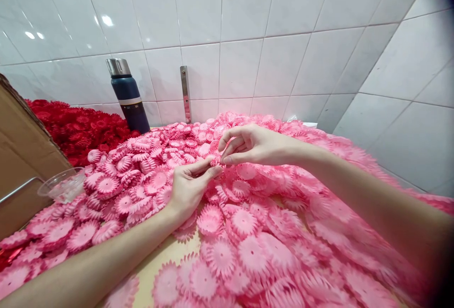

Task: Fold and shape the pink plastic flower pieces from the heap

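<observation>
My left hand [191, 184] is closed, its thumb and fingers pinching a small pink fabric flower piece [214, 159] above the heap. Meeting it from the right, my right hand [250, 146] has its thumb and forefinger pressed together at the edge of the same piece. Whether the right fingertips grip a petal or something smaller is hard to see. Beneath and around both hands spreads a thick heap of pink scalloped flower discs [244, 223], many with a small hole in the middle. On the left of the heap, the pieces are curled into cups.
A dark blue bottle [132, 104] with a steel cap stands by the tiled wall [244, 69]. Red flower pieces [85, 128] are piled left of it. A cardboard box [24, 156] and a clear plastic tub [65, 187] sit at the left. A metal bracket [185, 94] is fixed to the wall.
</observation>
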Action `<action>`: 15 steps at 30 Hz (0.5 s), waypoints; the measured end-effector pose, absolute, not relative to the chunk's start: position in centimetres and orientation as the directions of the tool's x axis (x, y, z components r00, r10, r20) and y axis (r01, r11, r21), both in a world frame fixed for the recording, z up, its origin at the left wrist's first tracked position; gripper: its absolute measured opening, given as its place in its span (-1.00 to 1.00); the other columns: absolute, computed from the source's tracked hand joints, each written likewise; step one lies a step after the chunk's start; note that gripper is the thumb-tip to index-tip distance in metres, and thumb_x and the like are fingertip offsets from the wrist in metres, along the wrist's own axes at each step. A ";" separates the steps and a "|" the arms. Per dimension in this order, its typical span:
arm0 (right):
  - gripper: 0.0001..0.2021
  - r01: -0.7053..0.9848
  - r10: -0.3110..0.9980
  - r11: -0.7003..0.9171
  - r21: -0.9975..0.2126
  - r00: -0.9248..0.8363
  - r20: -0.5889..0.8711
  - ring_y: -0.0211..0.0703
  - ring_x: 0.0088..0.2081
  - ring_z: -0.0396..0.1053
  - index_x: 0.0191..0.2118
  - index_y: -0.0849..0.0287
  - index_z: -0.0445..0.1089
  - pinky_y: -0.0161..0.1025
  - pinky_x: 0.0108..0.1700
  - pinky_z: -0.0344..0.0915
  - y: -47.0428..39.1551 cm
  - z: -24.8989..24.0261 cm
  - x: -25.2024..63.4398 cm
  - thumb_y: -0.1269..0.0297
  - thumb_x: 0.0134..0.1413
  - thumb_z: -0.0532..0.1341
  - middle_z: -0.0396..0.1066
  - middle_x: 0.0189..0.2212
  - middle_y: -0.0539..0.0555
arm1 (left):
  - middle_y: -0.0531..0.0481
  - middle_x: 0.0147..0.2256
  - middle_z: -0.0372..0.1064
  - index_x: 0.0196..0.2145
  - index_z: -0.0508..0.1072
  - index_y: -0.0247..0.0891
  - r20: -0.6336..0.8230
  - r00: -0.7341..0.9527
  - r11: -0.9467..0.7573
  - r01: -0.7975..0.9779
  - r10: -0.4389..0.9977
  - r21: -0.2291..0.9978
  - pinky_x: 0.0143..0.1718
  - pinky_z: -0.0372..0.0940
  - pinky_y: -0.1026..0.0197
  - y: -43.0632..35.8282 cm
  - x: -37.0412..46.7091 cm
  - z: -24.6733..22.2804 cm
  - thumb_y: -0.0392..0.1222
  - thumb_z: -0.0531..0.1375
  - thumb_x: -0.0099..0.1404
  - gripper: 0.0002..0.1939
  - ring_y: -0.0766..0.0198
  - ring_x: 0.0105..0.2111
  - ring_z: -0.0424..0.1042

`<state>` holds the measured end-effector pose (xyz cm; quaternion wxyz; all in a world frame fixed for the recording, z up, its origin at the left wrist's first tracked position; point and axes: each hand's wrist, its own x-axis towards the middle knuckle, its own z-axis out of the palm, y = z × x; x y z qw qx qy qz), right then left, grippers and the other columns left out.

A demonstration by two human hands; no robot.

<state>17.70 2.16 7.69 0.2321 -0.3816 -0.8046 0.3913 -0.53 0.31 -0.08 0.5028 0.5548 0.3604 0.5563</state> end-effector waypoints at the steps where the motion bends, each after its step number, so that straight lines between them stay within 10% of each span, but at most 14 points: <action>1: -0.76 0.434 0.795 0.400 -0.807 -0.602 0.070 -0.08 -0.22 0.48 -0.19 0.19 0.31 -0.16 -0.21 0.40 2.1 7.7 17.7 0.25 0.01 0.26 0.50 -0.26 0.13 | -0.10 -0.22 0.54 -0.26 0.58 -0.30 0.256 0.132 -0.235 -0.154 0.958 0.960 -0.22 0.41 0.19 0.3 -0.5 -0.1 -0.21 0.34 0.02 -0.73 0.18 -0.29 0.51; 15: -0.70 0.442 0.805 0.390 -0.808 -0.589 0.066 -0.10 -0.25 0.47 -0.19 0.20 0.36 -0.22 -0.26 0.39 2.2 8.1 18.0 0.16 -0.03 0.28 0.50 -0.26 0.14 | -0.02 -0.21 0.55 -0.20 0.55 -0.25 0.334 0.143 -0.306 -0.185 0.932 0.934 -0.15 0.42 0.19 -0.1 -0.4 0.1 -0.30 0.32 0.04 -0.70 0.20 -0.23 0.51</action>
